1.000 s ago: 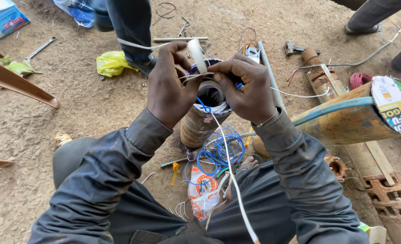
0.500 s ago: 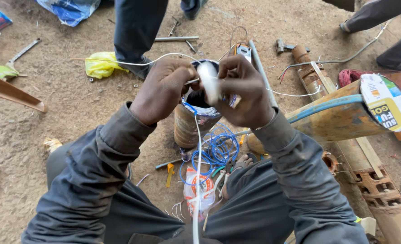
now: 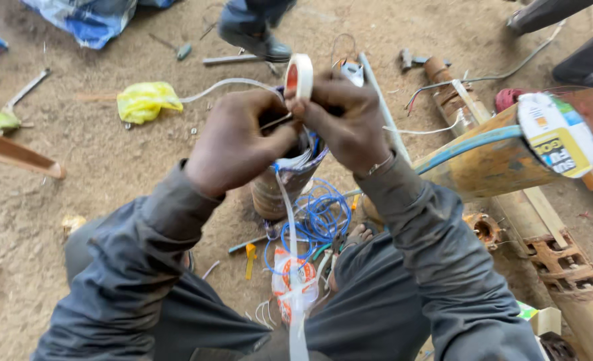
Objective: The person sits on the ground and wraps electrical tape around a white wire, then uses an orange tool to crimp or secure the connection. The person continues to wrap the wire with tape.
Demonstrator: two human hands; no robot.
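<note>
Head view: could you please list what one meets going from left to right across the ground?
Yellow bag → left hand → roll of white tape → right hand → wooden pole with a capped end.

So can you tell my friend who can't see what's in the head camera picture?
Two hands meet over a rusty upright cylinder on sandy ground: the right hand pinches a roll of white tape, the left hand grips beside it. A white tape strip hangs toward the person's lap, near blue wire coils.

I am holding both arms bent inward, left hand [image 3: 236, 144] curling closed, right hand [image 3: 346, 120] pinching, fingertips meeting, knuckles facing up.
</note>
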